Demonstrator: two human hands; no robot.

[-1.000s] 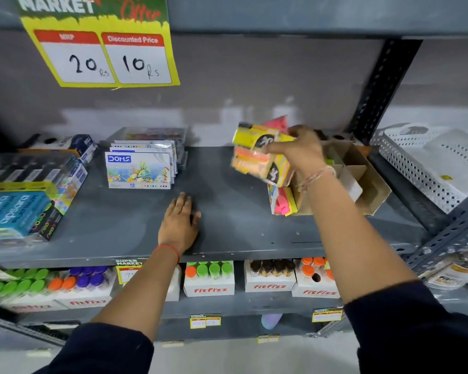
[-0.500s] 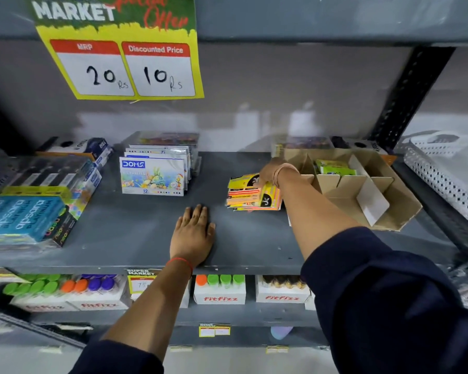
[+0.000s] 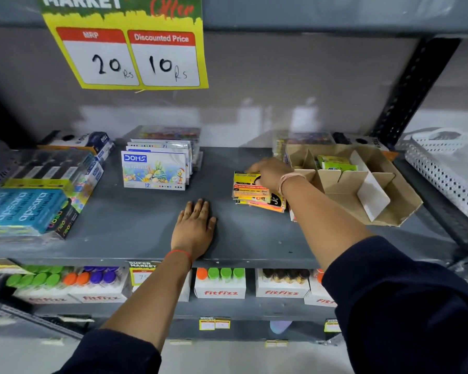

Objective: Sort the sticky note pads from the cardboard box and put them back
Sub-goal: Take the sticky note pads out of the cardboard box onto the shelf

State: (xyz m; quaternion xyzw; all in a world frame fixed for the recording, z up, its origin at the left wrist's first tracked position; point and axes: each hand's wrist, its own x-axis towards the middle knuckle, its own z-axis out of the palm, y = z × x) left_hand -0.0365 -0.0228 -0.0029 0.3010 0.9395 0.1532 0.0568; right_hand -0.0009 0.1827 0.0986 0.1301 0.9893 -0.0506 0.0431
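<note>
While the left hand (image 3: 195, 229) lies flat, fingers spread, palm down near the front edge of the grey shelf (image 3: 135, 228), the right hand (image 3: 270, 174) at its 1 o'clock rests on a stack of sticky note pads (image 3: 254, 193), fingers curled over the stack's far end. The stack lies on the shelf just beside the cardboard box (image 3: 362, 190), at the box's 9 o'clock. One green pad (image 3: 335, 163) sits in a far compartment behind the box's dividers. Farther back, at 11 o'clock from the left hand, stand DOMS pastel boxes (image 3: 154, 170).
</note>
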